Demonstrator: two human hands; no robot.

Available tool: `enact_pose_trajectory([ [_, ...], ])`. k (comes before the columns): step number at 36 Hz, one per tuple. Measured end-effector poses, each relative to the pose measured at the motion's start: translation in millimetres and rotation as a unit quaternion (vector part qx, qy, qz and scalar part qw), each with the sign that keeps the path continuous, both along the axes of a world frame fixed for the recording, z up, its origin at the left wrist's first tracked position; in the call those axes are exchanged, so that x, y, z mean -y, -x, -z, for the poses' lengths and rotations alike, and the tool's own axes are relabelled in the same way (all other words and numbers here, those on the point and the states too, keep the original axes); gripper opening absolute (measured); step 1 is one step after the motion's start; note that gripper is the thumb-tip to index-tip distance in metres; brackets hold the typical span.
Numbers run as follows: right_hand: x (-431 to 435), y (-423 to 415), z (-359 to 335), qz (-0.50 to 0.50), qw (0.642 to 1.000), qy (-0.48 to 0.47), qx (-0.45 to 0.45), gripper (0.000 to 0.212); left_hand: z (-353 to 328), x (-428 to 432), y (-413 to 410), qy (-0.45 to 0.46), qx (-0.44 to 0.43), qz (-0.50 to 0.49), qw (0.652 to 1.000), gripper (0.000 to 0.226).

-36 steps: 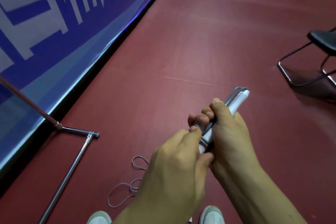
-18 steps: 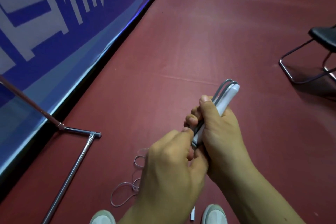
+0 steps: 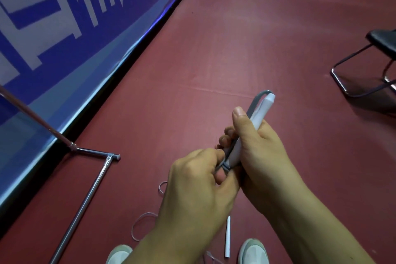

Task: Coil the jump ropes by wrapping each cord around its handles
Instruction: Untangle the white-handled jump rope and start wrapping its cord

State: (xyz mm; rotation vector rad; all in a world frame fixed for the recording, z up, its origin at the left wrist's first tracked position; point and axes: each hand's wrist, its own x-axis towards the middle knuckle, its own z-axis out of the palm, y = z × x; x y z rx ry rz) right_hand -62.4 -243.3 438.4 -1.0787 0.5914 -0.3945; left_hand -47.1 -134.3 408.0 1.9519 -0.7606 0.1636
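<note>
The right hand (image 3: 263, 152) is curled tight around the white handles (image 3: 260, 111), up in the air above the red floor (image 3: 235, 38). The handles point up and away from the person, tipped a bit to the right. The grey cord (image 3: 254, 104) runs along them and loops over the far tip. The left hand (image 3: 192, 188) sits at the low, near end and pinches the cord there. The next wrap likely goes from that low end up to the far tip. A second rope (image 3: 227, 236) lies on the floor between the shoes (image 3: 254, 251).
</note>
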Motion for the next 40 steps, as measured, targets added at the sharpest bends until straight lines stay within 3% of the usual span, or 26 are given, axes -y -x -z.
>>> enact_pose_trajectory([
  [4,6.8,-0.7,-7.5,-0.021,0.996,-0.091,0.013,0.016,-6.8,-4.6,-9.8,0.085,-0.178,0.048,0.979,0.015],
  [8,11.9,5.6,-17.7,-0.085,0.987,-0.124,0.057,0.037,-17.5,-10.0,-22.0,0.135,-0.289,0.085,0.944,0.024],
  [10,13.7,9.0,-19.0,-0.116,0.985,-0.106,0.069,0.036,-17.0,-11.6,-25.3,0.171,-0.345,0.101,0.917,0.023],
  [17,27.5,14.4,-21.5,-0.19,0.98,-0.054,0.026,0.028,-10.3,-10.1,-25.8,0.207,-0.454,0.166,0.851,0.008],
  [21,30.1,9.5,-15.0,-0.175,0.978,-0.113,-0.003,0.026,-6.3,-7.8,-29.1,0.181,-0.487,0.169,0.837,0.007],
  [25,31.6,6.4,-7.0,-0.159,0.971,-0.177,-0.025,0.013,-5.3,-10.2,-34.2,0.123,-0.468,0.151,0.862,0.006],
  [28,29.1,7.9,-2.0,-0.159,0.969,-0.188,-0.022,0.012,-9.4,-15.0,-38.2,0.045,-0.409,0.154,0.898,0.014],
  [33,21.0,9.6,3.1,-0.166,0.967,-0.192,-0.029,0.011,-9.8,-22.4,-43.6,-0.073,-0.298,0.138,0.942,0.006],
  [40,18.8,8.3,5.4,-0.185,0.95,-0.25,-0.02,0.013,-15.9,-27.3,-42.4,-0.172,-0.179,0.087,0.965,0.008],
])
